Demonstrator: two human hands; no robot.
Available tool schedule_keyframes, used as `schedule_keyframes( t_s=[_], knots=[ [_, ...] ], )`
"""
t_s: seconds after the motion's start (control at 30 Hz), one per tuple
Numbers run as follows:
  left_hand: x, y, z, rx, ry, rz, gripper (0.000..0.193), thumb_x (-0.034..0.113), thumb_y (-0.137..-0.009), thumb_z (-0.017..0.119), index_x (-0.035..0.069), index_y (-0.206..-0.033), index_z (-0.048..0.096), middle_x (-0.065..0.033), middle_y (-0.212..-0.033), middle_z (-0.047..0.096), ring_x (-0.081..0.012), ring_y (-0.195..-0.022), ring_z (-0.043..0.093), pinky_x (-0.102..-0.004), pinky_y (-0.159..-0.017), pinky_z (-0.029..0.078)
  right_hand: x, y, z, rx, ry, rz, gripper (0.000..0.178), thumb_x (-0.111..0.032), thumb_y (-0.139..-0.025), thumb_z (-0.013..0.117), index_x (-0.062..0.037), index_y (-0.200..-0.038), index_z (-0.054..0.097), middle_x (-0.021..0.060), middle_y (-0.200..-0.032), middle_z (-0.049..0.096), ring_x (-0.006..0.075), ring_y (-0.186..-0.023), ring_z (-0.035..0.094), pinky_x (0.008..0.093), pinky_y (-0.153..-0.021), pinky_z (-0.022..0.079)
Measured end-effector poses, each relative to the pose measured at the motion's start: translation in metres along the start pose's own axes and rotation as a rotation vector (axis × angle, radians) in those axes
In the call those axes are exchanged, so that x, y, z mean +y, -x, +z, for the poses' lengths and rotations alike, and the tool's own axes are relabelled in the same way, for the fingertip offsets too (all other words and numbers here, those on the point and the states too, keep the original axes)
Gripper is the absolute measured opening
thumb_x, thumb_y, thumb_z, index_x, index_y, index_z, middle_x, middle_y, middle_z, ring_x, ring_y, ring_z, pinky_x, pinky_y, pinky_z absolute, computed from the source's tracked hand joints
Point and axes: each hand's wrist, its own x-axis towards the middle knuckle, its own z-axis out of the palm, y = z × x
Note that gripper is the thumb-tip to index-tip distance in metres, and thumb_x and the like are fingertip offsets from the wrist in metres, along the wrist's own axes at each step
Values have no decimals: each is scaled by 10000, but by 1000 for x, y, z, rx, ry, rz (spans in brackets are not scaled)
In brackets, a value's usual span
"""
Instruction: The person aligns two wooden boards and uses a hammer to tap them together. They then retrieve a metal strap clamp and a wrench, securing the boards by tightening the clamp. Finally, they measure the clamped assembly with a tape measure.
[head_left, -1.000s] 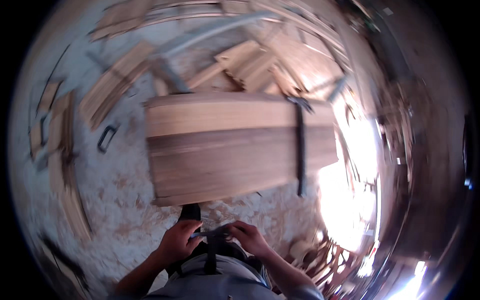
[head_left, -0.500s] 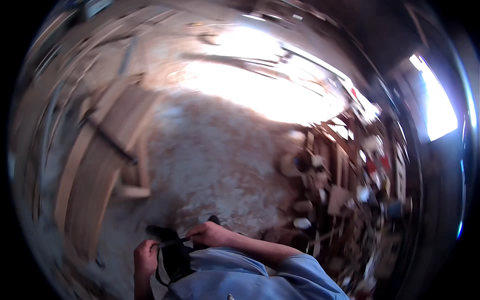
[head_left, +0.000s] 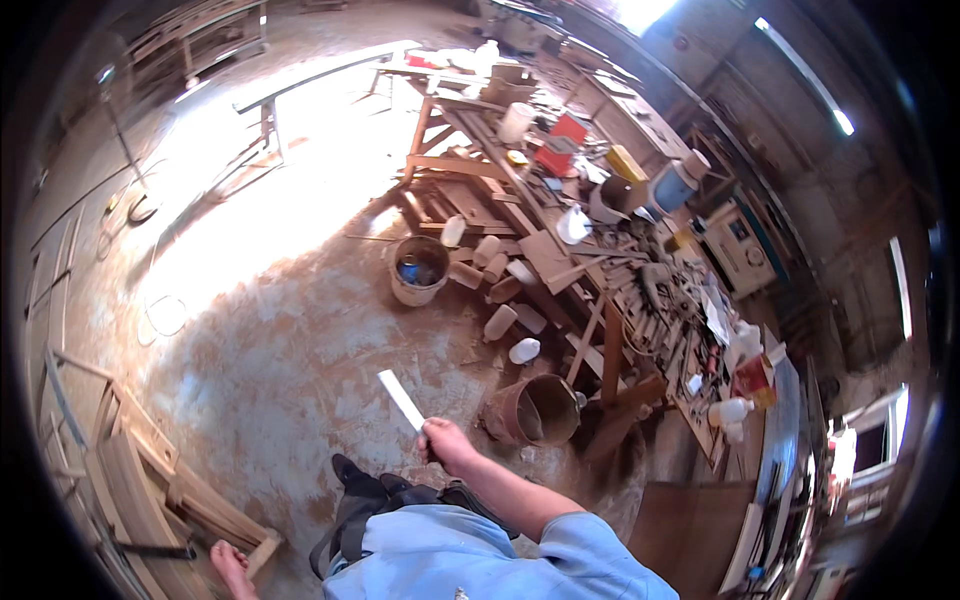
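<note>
On the dusty floor (head_left: 300, 390) we see a far bucket (head_left: 413, 292), a near bucket (head_left: 508, 415) and pale bottles (head_left: 500, 322); the right-hand counter (head_left: 703, 432) carries a white jug (head_left: 574, 227).

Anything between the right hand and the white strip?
Nothing visible. The right hand grips the white strip by its near end; the far end sticks out uncovered, with only floor showing around it.
</note>
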Motion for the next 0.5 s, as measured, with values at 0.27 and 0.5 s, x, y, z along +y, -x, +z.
schedule_keyframes(
  t_s=[0.27,0.5],
  knots=[
    [-79,-63,74,-552,-615,170,186,117,-840,535,26,-996,579,-93,-720,603,-162,-504,551,-282,-451,461,-110,-10,-98,362,-440,-339,108,-152,-979,426,-61,-978,483,109,-877,654,175,-607,596,343,-527,526],
    [-1,-48,115,-364,-700,-48,287,181,-870,546,-24,-1068,580,-131,-861,623,-221,-709,601,-327,-596,503,-192,-66,-223,686,-453,-477,140,-248,-970,463,-116,-923,471,53,-680,533,181,-508,513,331,-443,451]
  ],
)
